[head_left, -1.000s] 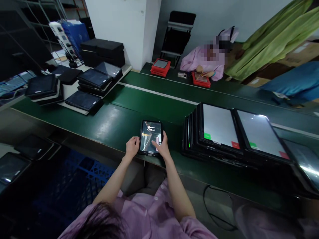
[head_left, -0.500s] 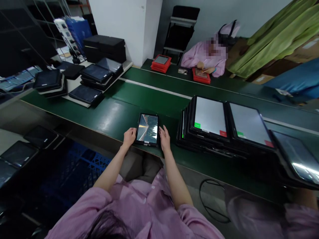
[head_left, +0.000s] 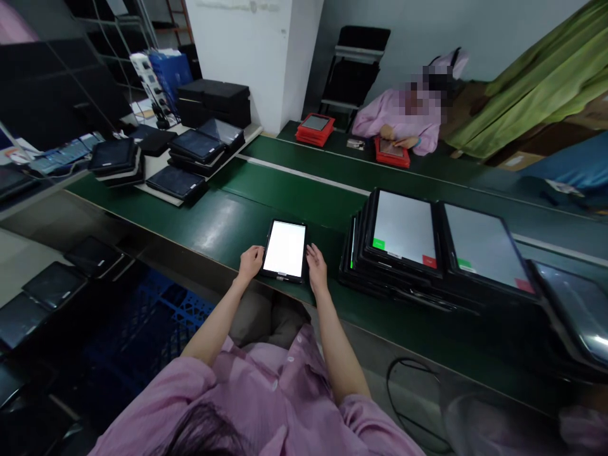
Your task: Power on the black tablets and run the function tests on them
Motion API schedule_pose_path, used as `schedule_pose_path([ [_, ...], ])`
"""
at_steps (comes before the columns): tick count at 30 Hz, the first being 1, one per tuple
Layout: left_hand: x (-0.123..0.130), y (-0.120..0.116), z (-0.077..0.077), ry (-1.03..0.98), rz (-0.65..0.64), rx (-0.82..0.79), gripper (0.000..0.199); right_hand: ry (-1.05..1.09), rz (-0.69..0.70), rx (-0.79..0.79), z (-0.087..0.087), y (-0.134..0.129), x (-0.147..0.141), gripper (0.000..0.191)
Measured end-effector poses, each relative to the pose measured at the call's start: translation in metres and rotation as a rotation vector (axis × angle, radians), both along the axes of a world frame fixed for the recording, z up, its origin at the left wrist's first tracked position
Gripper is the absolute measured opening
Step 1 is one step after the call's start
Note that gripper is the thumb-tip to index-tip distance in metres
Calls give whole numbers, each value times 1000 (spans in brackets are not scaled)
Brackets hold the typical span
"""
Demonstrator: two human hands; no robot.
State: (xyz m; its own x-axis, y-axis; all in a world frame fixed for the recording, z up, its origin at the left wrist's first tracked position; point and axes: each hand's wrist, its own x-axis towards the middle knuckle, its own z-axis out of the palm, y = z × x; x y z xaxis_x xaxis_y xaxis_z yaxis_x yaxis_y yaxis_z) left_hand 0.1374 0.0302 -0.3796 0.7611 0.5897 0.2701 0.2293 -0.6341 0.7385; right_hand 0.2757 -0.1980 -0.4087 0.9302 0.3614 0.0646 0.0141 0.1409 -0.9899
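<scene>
A black-framed tablet [head_left: 285,250] lies face up near the front edge of the green workbench, its screen lit plain white. At its left edge, my left hand [head_left: 249,263] is closed, with curled fingers meeting the frame. My right hand [head_left: 317,267] rests along the opposite side, fingers stretched out and a little apart, close to the right edge without gripping it. To the right of that hand rises a stack of tablets [head_left: 406,228], the top one showing a grey-white screen with a green and a red corner box.
More tablets stand in a second stack [head_left: 484,247] farther right. Dark tablets [head_left: 197,145] are piled on a board at the left. Across the bench, a person in pink [head_left: 399,120] handles a red-cased tablet [head_left: 392,152]. A blue crate [head_left: 183,304] sits below the bench's left side.
The tablet's screen has turned from a road-and-trees picture to plain white. My hands keep nearly the same places beside it. The whole view has shifted slightly.
</scene>
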Motion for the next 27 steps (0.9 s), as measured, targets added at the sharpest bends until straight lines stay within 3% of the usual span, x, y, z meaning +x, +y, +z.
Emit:
schedule_pose_path([
  [9,-1,-1,-2,0,-6,-2,39,-19,75,-45,2,-5,1,103],
  [14,-2,-1,-1,6,-19,3,39,-39,210,-117,11,-12,-10,124],
  [18,-4,-2,0,-3,-22,-4,40,-130,313,-204,18,-22,-19,130],
  [27,-5,-4,0,-30,-38,-21,41,-205,217,-303,12,-22,-22,109],
])
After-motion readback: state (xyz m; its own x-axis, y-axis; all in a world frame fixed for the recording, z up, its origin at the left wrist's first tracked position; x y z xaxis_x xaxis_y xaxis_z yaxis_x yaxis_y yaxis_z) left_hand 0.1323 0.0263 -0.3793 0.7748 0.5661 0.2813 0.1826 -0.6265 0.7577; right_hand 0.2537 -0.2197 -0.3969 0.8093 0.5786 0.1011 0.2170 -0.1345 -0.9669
